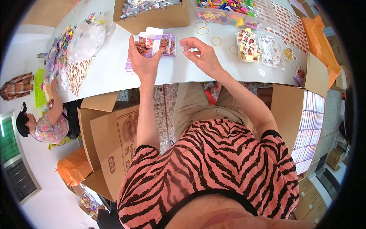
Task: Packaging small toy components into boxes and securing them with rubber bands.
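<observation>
While the long white worktop (pixel 114 72) is still covered with piles, little seems to be finished. A brown cardboard box (pixel 152 17) full of shiny packets is seen at the far edge, and a clear tray of bright toys (pixel 228 11) is set beside it. Stacks of small sticker packs (pixel 251 45) and loose rubber bands (pixel 202 30) are left waiting. One small purple box (pixel 150 44) with its flap open is held up by the left hand (pixel 143 63), its grip pressed around the box. Nothing can be seen in the right hand (pixel 204 57), whose fingertips are nearly pinched together close by.
</observation>
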`<state>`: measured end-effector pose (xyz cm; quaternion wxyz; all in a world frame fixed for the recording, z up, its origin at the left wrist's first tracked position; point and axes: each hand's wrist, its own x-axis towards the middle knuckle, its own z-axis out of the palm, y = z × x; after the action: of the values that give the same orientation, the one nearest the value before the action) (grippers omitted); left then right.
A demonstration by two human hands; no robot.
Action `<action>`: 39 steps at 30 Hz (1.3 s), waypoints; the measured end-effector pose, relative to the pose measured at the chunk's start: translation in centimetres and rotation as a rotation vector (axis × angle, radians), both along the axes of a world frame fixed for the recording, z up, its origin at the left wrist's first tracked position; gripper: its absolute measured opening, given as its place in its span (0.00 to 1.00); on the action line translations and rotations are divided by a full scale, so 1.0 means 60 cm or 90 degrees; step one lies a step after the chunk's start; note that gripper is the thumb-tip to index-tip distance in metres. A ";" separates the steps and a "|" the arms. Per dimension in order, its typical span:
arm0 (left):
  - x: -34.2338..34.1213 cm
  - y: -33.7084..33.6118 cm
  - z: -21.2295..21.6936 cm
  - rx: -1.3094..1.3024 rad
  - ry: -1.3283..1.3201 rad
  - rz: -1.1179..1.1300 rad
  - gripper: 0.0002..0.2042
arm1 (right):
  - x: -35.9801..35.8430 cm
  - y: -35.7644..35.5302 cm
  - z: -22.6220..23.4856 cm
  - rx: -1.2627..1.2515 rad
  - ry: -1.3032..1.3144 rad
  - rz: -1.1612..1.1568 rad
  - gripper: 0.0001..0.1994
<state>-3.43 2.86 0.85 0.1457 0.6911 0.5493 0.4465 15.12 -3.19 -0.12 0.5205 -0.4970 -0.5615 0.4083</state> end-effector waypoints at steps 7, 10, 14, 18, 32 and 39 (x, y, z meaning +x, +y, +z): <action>0.077 -0.050 0.021 0.082 0.055 0.018 0.45 | -0.020 -0.005 0.026 0.103 0.069 -0.080 0.20; 0.112 -0.065 0.014 0.123 0.055 0.011 0.44 | -0.011 -0.008 0.035 0.096 0.173 -0.098 0.18; 0.130 -0.098 0.033 0.133 0.066 -0.040 0.45 | 0.040 -0.004 0.027 0.060 0.226 -0.074 0.12; 0.113 -0.115 0.048 -0.306 -0.426 -0.300 0.45 | 0.084 -0.012 0.041 0.032 0.225 0.003 0.09; 0.115 -0.141 0.027 -0.543 -0.712 -0.515 0.30 | 0.078 -0.084 0.064 0.095 0.164 0.024 0.14; 0.122 -0.142 0.047 -0.448 -0.629 -0.439 0.25 | 0.094 -0.090 0.066 0.113 0.085 0.135 0.17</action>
<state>3.86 -5.65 3.66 0.7274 0.4536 0.2798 0.4323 20.77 -8.58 3.83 0.5525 -0.3586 -0.6089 0.4422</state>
